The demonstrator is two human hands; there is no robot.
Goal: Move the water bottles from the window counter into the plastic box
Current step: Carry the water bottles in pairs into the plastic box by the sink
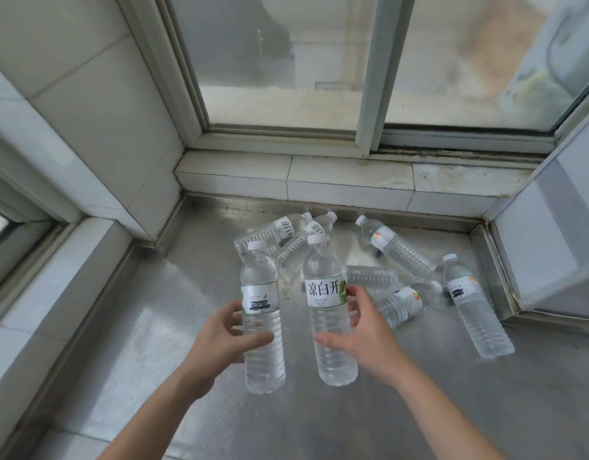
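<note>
My left hand (pixel 226 336) grips a clear water bottle (pixel 261 290) with a white cap around its middle, holding it upright above the steel counter (pixel 153 310). My right hand (pixel 362 336) grips a second upright bottle (pixel 326 283) with a white label bearing dark characters. Several more bottles lie on their sides on the counter behind: two (pixel 286 229) near the window ledge, one (pixel 397 249) to the right, one (pixel 472 303) at the far right, and one (pixel 402 302) behind my right hand. The plastic box is out of view.
A tiled ledge (pixel 352 180) and a sliding window (pixel 369 78) close off the back. White tiled walls stand at the left (pixel 87 127) and a pale panel (pixel 551 234) at the right. The counter has a raised steel rim (pixel 492 267) on the right.
</note>
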